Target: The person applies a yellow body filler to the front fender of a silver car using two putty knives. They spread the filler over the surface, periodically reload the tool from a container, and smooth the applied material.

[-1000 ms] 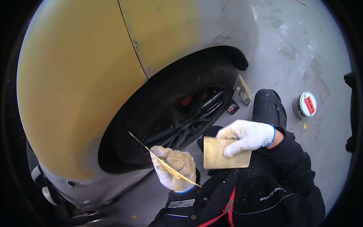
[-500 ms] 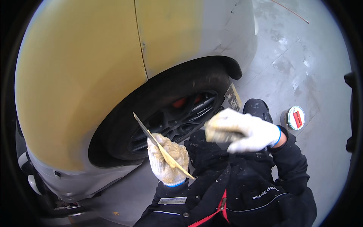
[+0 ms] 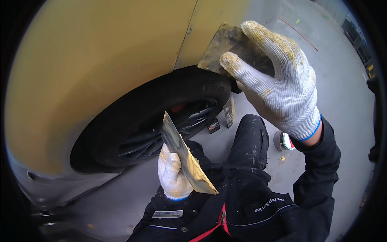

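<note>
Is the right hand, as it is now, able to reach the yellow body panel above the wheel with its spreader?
Probably yes. The right hand holds the spreader raised beside the yellow body panel, near the panel seam, and nothing stands between them. The left hand and its filler board stay lower, out of the way.

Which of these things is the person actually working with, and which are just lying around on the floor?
In use:
- right hand holding a flat spreader up near the yellow car panel
- left hand holding a board smeared with filler

Lying about:
- round tin on the floor
- small dark box by the wheel
</note>
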Available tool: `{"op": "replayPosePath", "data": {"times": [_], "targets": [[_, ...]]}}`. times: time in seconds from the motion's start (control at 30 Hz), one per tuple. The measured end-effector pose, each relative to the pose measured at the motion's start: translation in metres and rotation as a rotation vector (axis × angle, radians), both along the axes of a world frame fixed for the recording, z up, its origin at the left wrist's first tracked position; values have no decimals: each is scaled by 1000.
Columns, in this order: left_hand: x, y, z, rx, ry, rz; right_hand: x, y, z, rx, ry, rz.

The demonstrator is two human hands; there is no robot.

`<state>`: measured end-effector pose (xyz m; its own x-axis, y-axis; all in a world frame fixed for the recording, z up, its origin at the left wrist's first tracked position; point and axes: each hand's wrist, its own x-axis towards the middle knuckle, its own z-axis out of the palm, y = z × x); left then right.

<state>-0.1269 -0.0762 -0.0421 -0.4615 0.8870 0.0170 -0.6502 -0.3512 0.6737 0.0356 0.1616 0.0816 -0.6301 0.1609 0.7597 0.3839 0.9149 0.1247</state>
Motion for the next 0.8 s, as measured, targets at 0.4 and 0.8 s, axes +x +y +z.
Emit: {"op": "replayPosePath", "data": {"times": [0.4, 0.8], "targets": [[-2, -6, -3, -27, -129, 72, -35, 2, 10, 39, 213, 71], [-2, -6, -7, -21, -159, 77, -31, -5, 22, -60, 212, 29]]}}
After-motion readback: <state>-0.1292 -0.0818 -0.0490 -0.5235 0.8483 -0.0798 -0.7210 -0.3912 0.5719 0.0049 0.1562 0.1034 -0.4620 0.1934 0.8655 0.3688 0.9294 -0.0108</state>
